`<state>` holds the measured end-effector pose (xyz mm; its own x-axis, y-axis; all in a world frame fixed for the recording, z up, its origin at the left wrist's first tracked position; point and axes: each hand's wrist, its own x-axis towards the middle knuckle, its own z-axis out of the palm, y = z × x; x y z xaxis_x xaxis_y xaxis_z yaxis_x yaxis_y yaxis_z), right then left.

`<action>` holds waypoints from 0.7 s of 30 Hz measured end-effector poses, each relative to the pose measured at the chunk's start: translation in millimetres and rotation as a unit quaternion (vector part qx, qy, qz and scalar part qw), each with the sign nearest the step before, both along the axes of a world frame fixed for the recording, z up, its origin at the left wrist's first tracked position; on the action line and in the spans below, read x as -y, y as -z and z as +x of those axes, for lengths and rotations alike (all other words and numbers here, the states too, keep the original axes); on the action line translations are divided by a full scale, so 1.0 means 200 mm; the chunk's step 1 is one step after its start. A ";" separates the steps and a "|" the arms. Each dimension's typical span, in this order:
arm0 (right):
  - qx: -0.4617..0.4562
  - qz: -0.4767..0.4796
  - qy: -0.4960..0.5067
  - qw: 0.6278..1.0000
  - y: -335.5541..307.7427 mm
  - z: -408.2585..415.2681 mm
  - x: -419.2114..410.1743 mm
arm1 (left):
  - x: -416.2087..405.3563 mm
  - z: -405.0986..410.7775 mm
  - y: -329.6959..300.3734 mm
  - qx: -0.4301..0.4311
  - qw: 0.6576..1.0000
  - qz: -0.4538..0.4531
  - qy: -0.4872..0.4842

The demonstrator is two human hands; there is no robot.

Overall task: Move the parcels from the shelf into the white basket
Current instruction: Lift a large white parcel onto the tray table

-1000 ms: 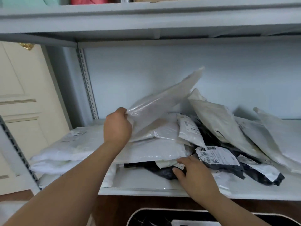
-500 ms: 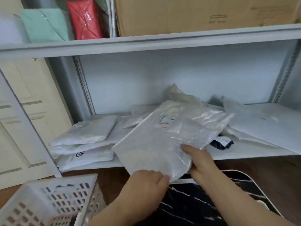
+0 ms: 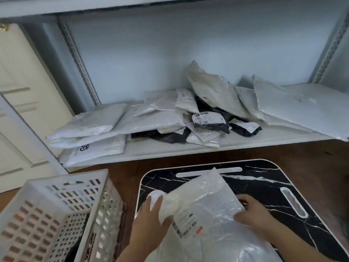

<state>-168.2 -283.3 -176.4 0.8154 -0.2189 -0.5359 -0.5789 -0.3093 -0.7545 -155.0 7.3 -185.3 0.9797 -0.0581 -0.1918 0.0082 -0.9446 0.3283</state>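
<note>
A clear plastic parcel [image 3: 205,203] with a printed label lies tilted over the black marble-patterned tray, held from both sides. My left hand [image 3: 151,220] grips its left edge and my right hand [image 3: 255,214] presses on its right edge. The white basket [image 3: 56,214] with perforated walls stands at the lower left, just left of my left hand. On the shelf [image 3: 170,150] behind lie several more parcels: white ones [image 3: 90,121] stacked at the left, black and white ones [image 3: 209,120] heaped in the middle, large white ones [image 3: 287,104] at the right.
The black marble-patterned tray [image 3: 264,180] with cut-out handles sits on a dark wooden surface [image 3: 311,157] below the shelf. A cream panelled door [image 3: 24,87] stands at the left. Grey metal shelf uprights [image 3: 79,59] frame the shelf bay.
The clear parcel has come off the shelf and down over the black tray, both hands moving with it. My view has dropped, bringing the basket more fully into sight.
</note>
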 end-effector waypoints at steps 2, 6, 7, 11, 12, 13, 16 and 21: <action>0.031 -0.037 0.060 0.997 0.08 0.04 -0.02 | 0.03 -0.01 0.09 -0.044 0.999 0.011 -0.004; 0.068 -0.069 0.118 0.988 0.18 0.08 -0.05 | 0.10 0.01 0.19 -0.067 0.997 0.024 0.001; 0.071 -0.128 0.130 0.981 0.21 0.08 -0.06 | 0.12 0.03 0.21 -0.060 0.998 0.034 0.006; 0.179 -0.434 -0.020 0.883 0.29 0.07 -0.13 | 0.20 0.08 0.26 0.016 0.997 0.067 0.033; 0.225 -0.452 -0.097 0.858 0.32 0.06 -0.14 | 0.23 0.08 0.26 0.040 0.995 0.081 0.048; 0.254 -0.462 -0.172 0.832 0.34 0.06 -0.16 | 0.25 0.08 0.27 0.032 0.995 0.081 0.053; 0.260 -0.485 -0.296 0.781 0.42 0.08 -0.18 | 0.31 0.07 0.37 0.045 0.995 0.073 0.059; 0.197 -0.487 -0.320 0.789 0.54 0.08 -0.20 | 0.32 0.08 0.47 0.050 0.994 0.076 0.063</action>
